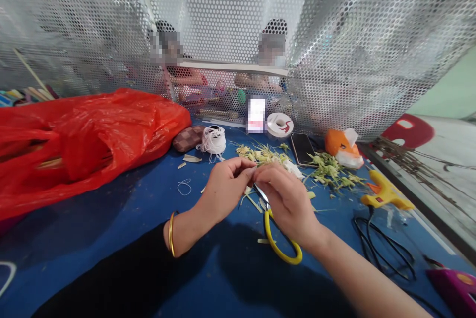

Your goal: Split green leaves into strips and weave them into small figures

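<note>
My left hand point(229, 186) and my right hand point(284, 196) meet above the blue table, fingertips pinched together. Whatever lies between the fingers is too small or hidden to name. Beneath my right hand lie yellow-handled scissors point(286, 256), their blades partly covered by the fingers. Just past my hands spreads a heap of pale green and yellow plant-like pieces point(260, 153). A second heap of green pieces point(330, 169) sits to the right. The ball of white string point(213, 140) is left of the first heap.
A red plastic bag point(92, 144) fills the left, beside a checkered pouch point(189, 138). Behind stand a lit phone point(256, 113) and a white spool point(279, 124). At right are a dark phone point(302, 149), orange tissue pack point(342, 148) and yellow glue gun point(386, 193) with cable. Perforated sheeting point(230, 15) hangs behind.
</note>
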The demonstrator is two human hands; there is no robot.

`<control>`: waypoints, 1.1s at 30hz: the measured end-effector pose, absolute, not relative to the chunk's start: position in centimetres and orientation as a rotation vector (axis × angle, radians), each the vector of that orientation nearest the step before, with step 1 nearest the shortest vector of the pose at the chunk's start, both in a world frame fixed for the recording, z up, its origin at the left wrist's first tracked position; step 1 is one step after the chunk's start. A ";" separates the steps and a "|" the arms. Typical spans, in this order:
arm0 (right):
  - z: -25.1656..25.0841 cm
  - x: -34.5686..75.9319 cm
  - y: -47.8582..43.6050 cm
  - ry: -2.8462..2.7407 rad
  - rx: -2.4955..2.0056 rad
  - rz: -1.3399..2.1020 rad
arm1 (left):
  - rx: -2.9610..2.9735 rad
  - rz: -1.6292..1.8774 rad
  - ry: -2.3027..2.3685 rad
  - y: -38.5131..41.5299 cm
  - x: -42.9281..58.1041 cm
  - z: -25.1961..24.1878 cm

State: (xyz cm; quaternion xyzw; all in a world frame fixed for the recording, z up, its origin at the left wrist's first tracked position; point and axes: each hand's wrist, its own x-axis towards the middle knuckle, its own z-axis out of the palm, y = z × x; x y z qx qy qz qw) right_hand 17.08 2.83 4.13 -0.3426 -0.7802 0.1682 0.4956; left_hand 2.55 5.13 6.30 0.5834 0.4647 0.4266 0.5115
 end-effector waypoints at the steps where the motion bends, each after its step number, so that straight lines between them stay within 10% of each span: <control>1: 4.2 17.0 2.8 -1.944 -0.831 0.338 | 1.416 1.048 1.120 5.1 2.6 6.2; 8: 4.1 16.7 2.5 -2.029 -0.828 0.178 | 1.452 1.069 1.159 5.0 2.7 5.4; 33: 2.9 15.9 3.5 -1.318 -1.128 1.214 | 0.632 0.941 0.933 4.0 3.1 4.2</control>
